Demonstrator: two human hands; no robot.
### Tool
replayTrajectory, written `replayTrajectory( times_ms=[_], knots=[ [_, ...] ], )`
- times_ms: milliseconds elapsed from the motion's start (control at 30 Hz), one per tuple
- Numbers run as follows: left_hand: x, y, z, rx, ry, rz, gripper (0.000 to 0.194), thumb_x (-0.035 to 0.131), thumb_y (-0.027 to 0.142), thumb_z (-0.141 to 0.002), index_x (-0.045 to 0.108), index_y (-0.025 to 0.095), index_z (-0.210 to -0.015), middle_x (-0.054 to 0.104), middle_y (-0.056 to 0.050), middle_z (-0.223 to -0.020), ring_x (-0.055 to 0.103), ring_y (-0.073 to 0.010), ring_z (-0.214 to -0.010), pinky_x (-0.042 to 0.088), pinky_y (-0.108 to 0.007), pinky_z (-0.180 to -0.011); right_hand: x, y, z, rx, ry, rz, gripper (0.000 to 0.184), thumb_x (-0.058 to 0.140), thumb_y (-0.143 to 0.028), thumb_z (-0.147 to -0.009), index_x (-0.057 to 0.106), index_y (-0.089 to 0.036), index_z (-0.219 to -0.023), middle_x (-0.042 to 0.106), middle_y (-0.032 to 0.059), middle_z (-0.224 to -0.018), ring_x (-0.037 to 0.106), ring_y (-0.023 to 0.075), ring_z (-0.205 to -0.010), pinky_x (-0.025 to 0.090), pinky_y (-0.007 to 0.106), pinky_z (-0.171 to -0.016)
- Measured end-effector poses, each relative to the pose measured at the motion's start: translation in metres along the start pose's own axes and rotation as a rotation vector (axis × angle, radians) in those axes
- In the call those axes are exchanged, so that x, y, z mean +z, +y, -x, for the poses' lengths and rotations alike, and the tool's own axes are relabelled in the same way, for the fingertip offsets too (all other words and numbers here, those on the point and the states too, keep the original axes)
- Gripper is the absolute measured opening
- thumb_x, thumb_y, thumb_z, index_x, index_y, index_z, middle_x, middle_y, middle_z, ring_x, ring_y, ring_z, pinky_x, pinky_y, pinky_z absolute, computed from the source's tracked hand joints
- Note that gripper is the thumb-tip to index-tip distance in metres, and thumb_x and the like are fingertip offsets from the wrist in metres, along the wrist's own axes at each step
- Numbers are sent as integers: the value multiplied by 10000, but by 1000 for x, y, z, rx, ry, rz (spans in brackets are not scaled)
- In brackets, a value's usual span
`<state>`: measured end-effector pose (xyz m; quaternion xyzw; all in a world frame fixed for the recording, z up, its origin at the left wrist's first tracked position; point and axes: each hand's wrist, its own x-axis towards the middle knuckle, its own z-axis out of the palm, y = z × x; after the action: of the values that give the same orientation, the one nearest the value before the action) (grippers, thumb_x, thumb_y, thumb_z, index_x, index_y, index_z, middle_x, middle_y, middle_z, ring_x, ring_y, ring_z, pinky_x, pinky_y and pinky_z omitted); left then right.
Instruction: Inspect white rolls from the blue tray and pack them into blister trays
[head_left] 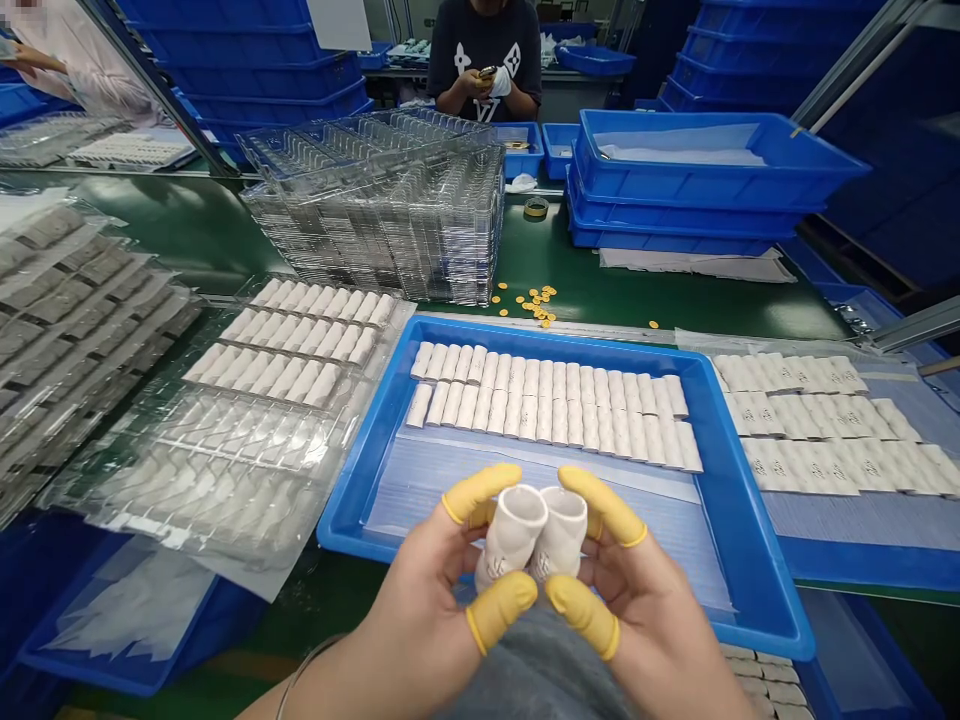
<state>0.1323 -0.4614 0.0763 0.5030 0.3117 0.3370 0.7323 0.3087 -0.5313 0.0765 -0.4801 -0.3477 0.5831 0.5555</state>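
Two small white hollow ceramic-looking pieces are held upright side by side over the front of a blue tray [525, 335]. My left hand [442, 570], with yellow finger cots on thumb and finger, is closed on the left white piece [517, 525]. My right hand [630, 570], in the same cots, grips the right white piece [561, 530]. The two pieces touch or nearly touch, open ends up, with a small relief mark low on each. Rows of similar white pieces [555, 395] lie in the tray on a pale foam sheet [450, 480].
To the left is a clear plastic tray [225, 460] partly filled with white pieces. Stacked clear trays [390, 220] and blue bins [690, 190] stand behind. Yellow finger cots [536, 300] lie scattered on the green table [540, 250]. More white pieces [817, 420] lie right. A person [486, 60] is opposite.
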Motion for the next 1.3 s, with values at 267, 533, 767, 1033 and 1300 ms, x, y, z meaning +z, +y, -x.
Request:
replayTrajectory(
  times_ms=[267,533,767,1033,1300],
  knots=[
    [2,3,-9,425,-122,-387,471,699,55,-850,638,297,-1251,720,-25,-1152,679,-164,-1080,523,-235,-974,-6,4,0,-417,-29,448,605,610,-38,-913,524,-384,-1402,654,-8,-1365,623,201,-1253,509,293,-1090],
    [-4,6,-6,469,-166,-535,472,663,120,-895,575,291,-1326,612,-68,-1212,533,-212,-1211,464,-299,-1036,-8,4,-4,-545,-55,482,635,583,45,-858,538,-320,-1376,580,26,-1271,567,182,-1193,522,255,-1020],
    [-14,-3,-9,402,8,-524,394,670,100,-873,617,313,-1200,511,-19,-964,516,-172,-897,483,-298,-811,-12,-3,-4,-675,83,552,569,631,123,-781,614,-226,-1230,550,25,-1088,577,166,-1050,466,272,-1079],
    [-5,-7,-12,473,185,-515,392,692,31,-795,627,259,-1107,637,-11,-944,632,-143,-828,530,-253,-744,-13,-6,-1,-713,257,480,491,652,120,-734,644,-202,-1104,633,16,-1024,640,158,-966,568,199,-910],
    [10,18,-16,671,109,-651,298,714,-18,-740,683,115,-1004,683,-80,-838,674,-168,-762,592,-264,-695,-13,8,-3,-689,94,665,545,664,111,-779,627,-197,-1227,586,63,-1126,617,188,-990,575,260,-837]
  ],
)
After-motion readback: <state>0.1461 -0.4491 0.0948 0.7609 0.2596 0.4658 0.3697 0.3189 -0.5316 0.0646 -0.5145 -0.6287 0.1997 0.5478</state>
